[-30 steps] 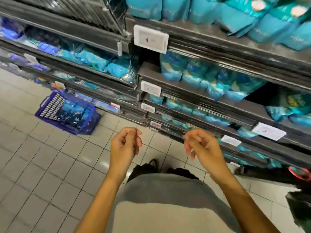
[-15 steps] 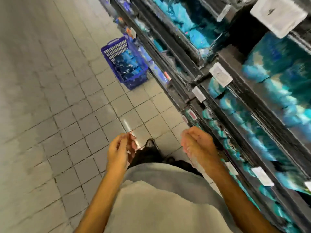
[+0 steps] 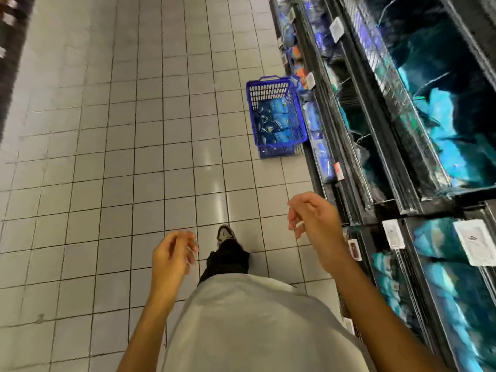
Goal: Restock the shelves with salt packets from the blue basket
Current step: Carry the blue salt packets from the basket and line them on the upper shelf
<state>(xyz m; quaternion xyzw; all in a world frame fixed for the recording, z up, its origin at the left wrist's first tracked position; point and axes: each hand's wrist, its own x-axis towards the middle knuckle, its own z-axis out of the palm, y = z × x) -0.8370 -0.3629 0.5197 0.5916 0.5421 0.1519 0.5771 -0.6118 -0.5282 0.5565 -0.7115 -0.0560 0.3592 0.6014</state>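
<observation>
Head view, both hands (image 3: 171, 253) loosely curled, empty

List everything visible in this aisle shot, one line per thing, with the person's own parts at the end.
blue basket: one, blue plastic, on the floor against the shelving, ahead of the person.
salt packets: several, blue, lying inside the basket; exact count unclear.
shelves: one dark run of tiers along the right side.
shelved packets: many, blue and teal, blurred, on the tiers.
price tags: several, white, on the shelf edges.
floor: grey tiles, dark grout.
shoe: one, grey and white, stepping forward.
shirt: grey, bottom centre.
left hand: empty, fingers loosely curled.
right hand: empty, loosely curled, beside the shelves.
</observation>
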